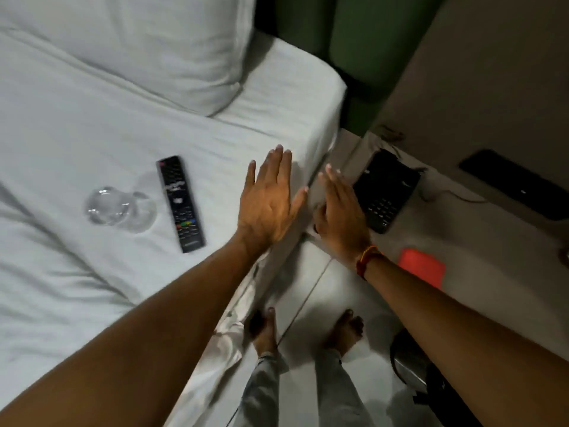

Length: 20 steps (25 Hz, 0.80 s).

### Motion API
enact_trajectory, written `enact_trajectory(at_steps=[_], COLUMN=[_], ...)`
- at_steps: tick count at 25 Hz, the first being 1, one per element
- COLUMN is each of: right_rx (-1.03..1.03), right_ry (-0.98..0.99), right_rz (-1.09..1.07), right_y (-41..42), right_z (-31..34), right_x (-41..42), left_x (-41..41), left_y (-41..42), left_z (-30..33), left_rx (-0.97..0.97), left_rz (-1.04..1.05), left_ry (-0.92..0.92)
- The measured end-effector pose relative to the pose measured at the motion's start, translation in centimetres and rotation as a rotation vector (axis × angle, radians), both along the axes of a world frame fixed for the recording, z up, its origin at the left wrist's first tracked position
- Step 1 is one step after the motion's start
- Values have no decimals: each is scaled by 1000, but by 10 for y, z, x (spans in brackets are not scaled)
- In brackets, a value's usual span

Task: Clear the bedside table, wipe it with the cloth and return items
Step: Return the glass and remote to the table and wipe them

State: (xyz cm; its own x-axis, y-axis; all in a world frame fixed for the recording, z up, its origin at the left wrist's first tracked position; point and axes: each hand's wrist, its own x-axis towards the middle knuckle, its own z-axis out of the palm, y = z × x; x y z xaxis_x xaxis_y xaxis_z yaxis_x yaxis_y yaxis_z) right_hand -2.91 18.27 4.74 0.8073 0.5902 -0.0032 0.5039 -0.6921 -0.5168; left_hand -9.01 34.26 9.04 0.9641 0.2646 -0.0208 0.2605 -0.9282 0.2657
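A black remote control point(180, 203) and a clear drinking glass point(120, 209) on its side lie on the white bed point(77, 124), left of my hands. My left hand point(269, 197) hovers flat with fingers spread over the bed's right edge and holds nothing. My right hand point(340, 212), with a red thread at the wrist, is open and empty above the gap between bed and bedside table point(480, 238), just left of a black desk phone point(386, 191). An orange-red cloth point(421, 266) lies on the table near its front edge.
A pillow point(147, 41) sits at the head of the bed. A flat black device point(517, 183) lies at the table's back right, with a cable beside the phone. My bare feet point(308, 331) stand on the tiled floor, and a dark bin point(409, 352) sits below the table.
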Motion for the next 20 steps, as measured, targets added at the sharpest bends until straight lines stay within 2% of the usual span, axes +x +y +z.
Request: enact_trajectory(at_steps=[5,9,11,14,17,20], right_rx=[48,-46,-101,-117,-99,-45], right_ry=[24,124,178,177,178,211], right_rz=[166,134,89,25,-11,-28], right_y=[156,222,241,257,266,268], right_z=[41,43,35,21,11,10], right_x=[-60,-109,-124,-130,-129,-124], left_x=[-90,-167,-189,-194,-189,-177], left_y=[139,208,221,226,223,212], left_z=[53,49,32,4,-13,-15], left_rx=[127,123,-43,-425,-538,-561], left_rz=[262,480,582,659,759,798], left_ry=[-70,24,54,-104,-316,-402])
